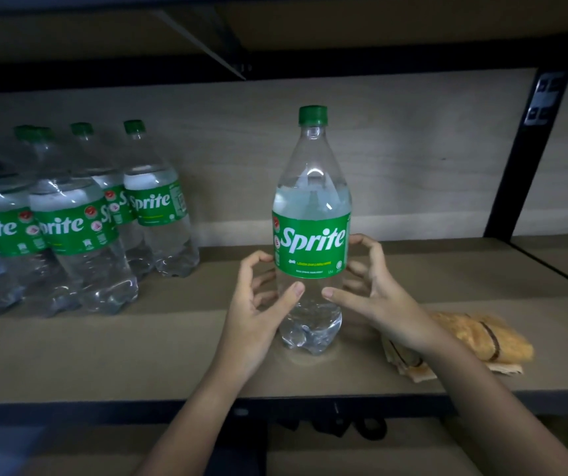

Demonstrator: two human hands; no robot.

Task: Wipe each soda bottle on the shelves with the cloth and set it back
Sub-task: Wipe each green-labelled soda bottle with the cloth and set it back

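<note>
A clear Sprite bottle (311, 207) with a green cap and green label stands upright on the middle of the wooden shelf (104, 355). My left hand (258, 304) cups its left side, thumb tip on the clear lower body and curled fingertips at the label's edge. My right hand (375, 297) mirrors it on the right side, thumb on the lower body and curled fingers by the label. Both palms stay a little off the plastic. A folded yellow-orange cloth (474, 334) lies on the shelf just right of my right wrist, untouched.
Several more Sprite bottles (80, 221) stand packed together at the shelf's left end. A black metal upright (522, 159) rises at the back right, and a black beam (275, 68) with another shelf board runs overhead. The shelf's black front rail (104, 412) runs below my forearms.
</note>
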